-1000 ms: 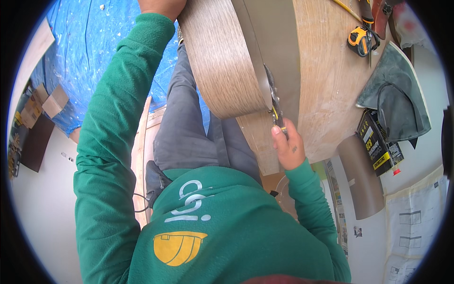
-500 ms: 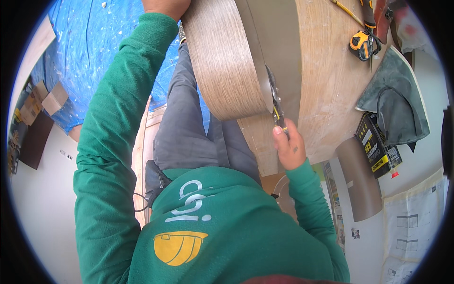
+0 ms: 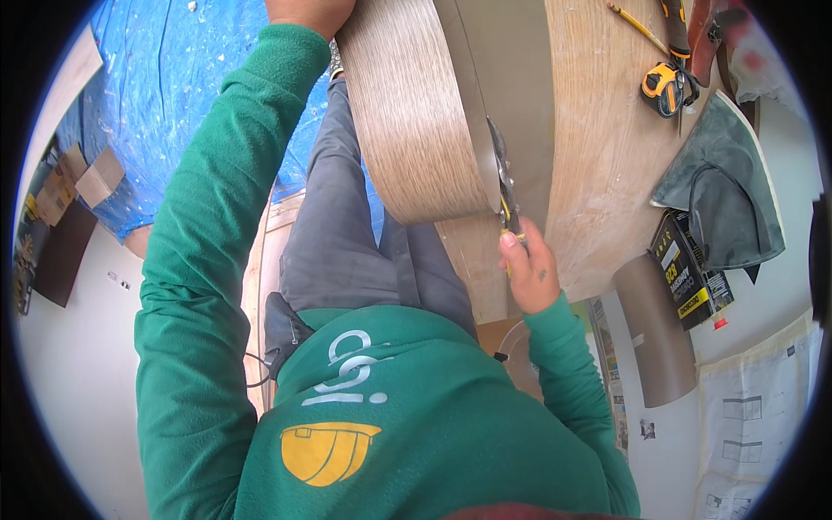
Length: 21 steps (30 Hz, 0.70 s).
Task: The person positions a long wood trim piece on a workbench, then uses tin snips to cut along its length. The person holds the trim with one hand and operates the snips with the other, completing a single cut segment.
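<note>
My right hand point(image 3: 530, 267) is closed around the handles of a pair of metal snips point(image 3: 504, 178). Their blades sit at the long edge of a curled, wood-grain laminate strip point(image 3: 416, 113), along a dark line on the sheet's plain grey-brown underside point(image 3: 510, 78). At the top edge of the picture, my left hand point(image 3: 308, 10) lies against the strip's left side; its fingers are out of sight. The strip bends up from a light plywood board point(image 3: 615, 130) and hangs over its near left edge, above my legs.
On the board's far right lie a yellow-black tape measure point(image 3: 664, 88) and a pencil point(image 3: 637, 28). Beside it are a dark grey curved piece point(image 3: 724, 186), a black box point(image 3: 689, 273) and a rolled brown sheet point(image 3: 663, 347). Blue plastic sheeting point(image 3: 195, 104) covers the floor at left, with opened cardboard point(image 3: 100, 178).
</note>
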Tool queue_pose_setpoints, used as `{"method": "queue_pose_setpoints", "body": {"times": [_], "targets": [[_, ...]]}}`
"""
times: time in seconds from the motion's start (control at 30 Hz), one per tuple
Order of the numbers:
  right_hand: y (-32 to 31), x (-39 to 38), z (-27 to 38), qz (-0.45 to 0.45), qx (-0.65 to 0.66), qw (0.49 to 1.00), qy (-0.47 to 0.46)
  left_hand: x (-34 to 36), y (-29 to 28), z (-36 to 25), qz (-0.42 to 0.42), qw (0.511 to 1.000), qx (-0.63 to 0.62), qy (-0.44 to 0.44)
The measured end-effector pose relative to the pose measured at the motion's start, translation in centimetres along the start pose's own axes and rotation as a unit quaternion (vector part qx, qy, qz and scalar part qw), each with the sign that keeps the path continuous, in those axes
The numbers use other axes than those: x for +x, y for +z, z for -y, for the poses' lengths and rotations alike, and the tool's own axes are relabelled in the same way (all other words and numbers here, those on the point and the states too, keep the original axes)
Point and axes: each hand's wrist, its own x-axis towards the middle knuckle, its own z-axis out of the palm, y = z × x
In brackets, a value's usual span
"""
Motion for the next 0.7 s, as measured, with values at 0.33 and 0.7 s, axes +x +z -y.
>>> {"method": "queue_pose_setpoints", "body": {"times": [0.33, 0.7], "targets": [[0.1, 0.0, -1.0, -0.007, -0.005, 1.0, 0.009, 0.0, 0.0, 0.0, 0.0, 1.0, 0.001, -0.001], [0.3, 0.4, 0.6, -0.003, 0.016, 1.0, 0.004, 0.1, 0.0, 0.0, 0.0, 1.0, -0.014, 0.009]]}}
